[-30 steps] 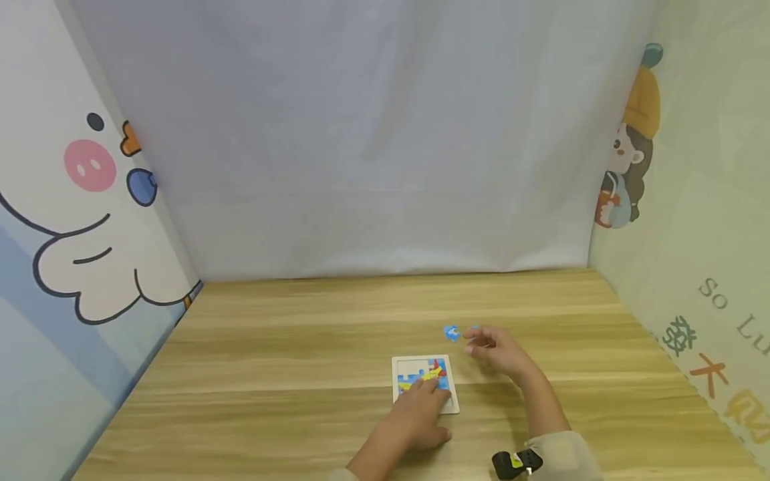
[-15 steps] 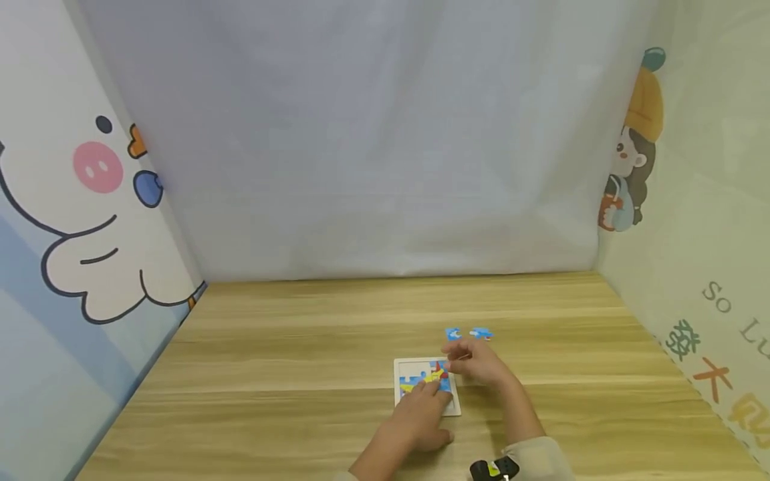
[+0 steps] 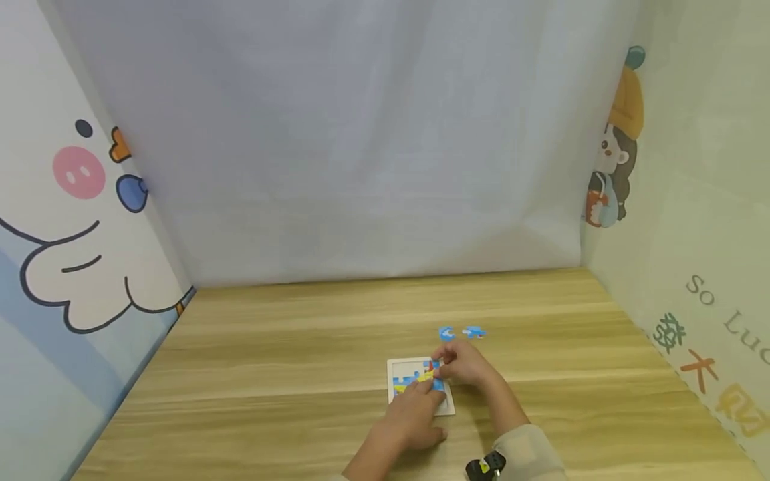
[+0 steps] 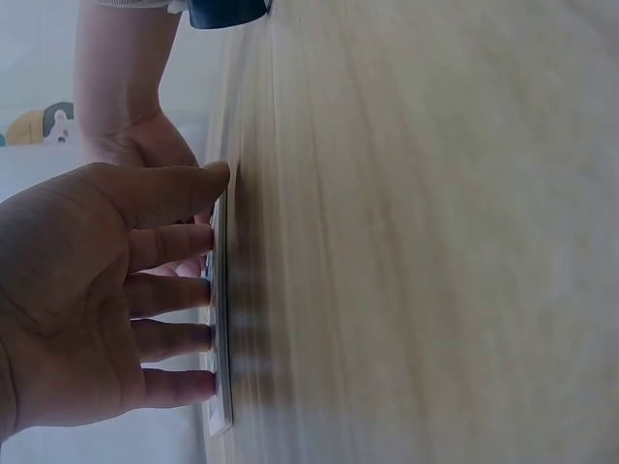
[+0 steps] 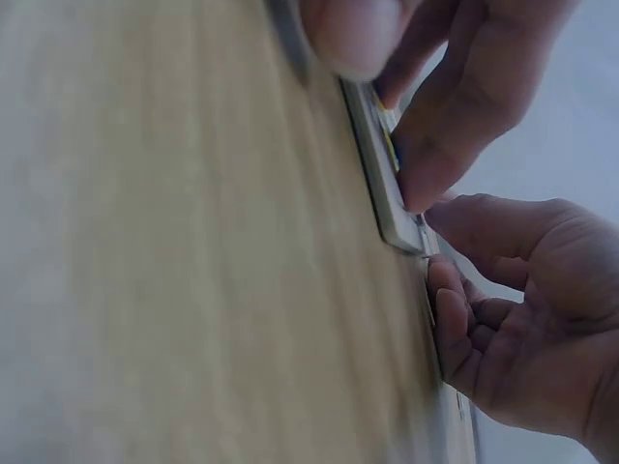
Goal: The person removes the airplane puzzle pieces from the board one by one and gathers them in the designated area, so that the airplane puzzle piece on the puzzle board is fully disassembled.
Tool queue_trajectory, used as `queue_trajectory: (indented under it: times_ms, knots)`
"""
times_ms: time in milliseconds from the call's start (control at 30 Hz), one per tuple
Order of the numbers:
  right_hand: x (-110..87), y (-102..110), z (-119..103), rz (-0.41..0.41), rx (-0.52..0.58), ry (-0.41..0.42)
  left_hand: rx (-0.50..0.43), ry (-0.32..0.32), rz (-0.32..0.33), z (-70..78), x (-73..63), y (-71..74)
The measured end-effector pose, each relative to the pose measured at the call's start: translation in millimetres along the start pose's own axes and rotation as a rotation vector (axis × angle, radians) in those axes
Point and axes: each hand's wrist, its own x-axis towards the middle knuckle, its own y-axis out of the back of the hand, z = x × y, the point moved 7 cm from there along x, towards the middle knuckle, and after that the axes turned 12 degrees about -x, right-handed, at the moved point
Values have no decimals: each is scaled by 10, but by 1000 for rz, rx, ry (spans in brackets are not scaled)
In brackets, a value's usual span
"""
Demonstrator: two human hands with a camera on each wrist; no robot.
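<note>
A small square jigsaw puzzle (image 3: 408, 361) in a pale frame lies on the wooden table, partly filled with blue, yellow and red pieces. Its upper left part shows bare board. My left hand (image 3: 414, 413) rests on the lower part with straight fingertips pressing the pieces; in the left wrist view the left hand (image 4: 87, 290) shows its thumb beside the frame edge. My right hand (image 3: 468, 364) bends its thumb and index finger around the puzzle's upper right corner. In the right wrist view, the right hand (image 5: 551, 309) has its thumb and index fingertips close together at the frame corner (image 5: 401, 227).
Two loose blue puzzle pieces, a left one (image 3: 446, 333) and a right one (image 3: 474, 332), lie just beyond the right hand. A black wrist device (image 3: 484, 466) sits by the right sleeve (image 3: 529, 451). A pale curtain (image 3: 385, 167) hangs behind the table (image 3: 271, 374).
My right hand has moved left and nearer, from beside the loose pieces to the puzzle's upper right corner, uncovering the right loose piece. The left hand has stayed on the puzzle.
</note>
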Motion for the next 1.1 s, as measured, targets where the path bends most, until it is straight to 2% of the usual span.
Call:
queue_trajectory:
  times_ms: [367,667,933,1100]
  knots:
    - [13,-35,-40,-32,-58,13,-6,10,-13,6,-25,-13]
    - [10,-17,-63,-25,-61,-2,43,-12,2,20,-23,-5]
    - [33,-32,-106,-11,39,42,35,-3,3,-5,-41,17]
    - [-13,30,-150,29,133,72,33,-10,-2,-5,-41,7]
